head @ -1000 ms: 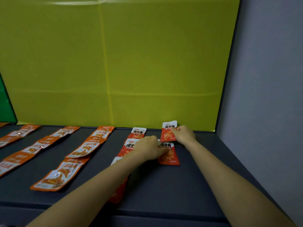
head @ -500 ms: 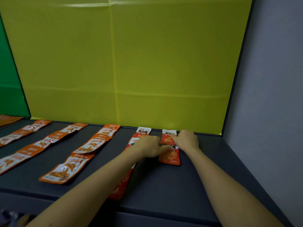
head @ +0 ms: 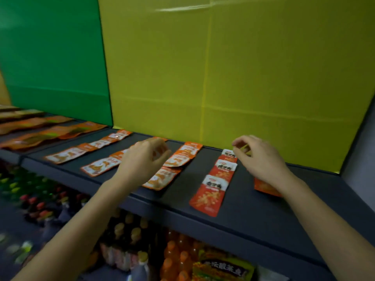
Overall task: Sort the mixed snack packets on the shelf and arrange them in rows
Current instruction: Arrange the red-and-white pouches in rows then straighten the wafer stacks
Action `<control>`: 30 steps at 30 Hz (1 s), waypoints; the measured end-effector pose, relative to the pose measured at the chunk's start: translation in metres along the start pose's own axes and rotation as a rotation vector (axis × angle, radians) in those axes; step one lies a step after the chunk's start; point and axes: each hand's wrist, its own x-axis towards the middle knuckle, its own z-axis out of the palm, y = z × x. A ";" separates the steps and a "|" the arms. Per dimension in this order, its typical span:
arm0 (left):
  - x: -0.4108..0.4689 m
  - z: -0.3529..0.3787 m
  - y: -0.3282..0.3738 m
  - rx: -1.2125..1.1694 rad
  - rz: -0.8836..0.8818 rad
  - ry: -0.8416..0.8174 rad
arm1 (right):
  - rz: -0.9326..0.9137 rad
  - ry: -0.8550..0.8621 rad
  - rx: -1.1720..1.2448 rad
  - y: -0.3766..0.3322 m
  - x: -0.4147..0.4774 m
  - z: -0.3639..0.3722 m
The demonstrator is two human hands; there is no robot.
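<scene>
Only blurred black characters show on the white-topped red packets [head: 209, 196].

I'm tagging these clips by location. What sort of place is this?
Probably a shop, or a mock-up of one: snack packets laid in rows on a dark shelf, bottled drinks stocked on the level below, and a plain yellow board behind.
</scene>
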 end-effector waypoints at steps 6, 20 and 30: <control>-0.077 -0.079 -0.099 0.099 -0.181 0.037 | -0.283 -0.121 0.132 -0.132 -0.015 0.047; -0.333 -0.251 -0.280 0.551 -0.768 0.066 | -0.574 -0.428 0.408 -0.420 -0.092 0.254; -0.388 -0.296 -0.374 0.728 -0.946 0.025 | -0.608 -0.563 0.460 -0.529 -0.084 0.375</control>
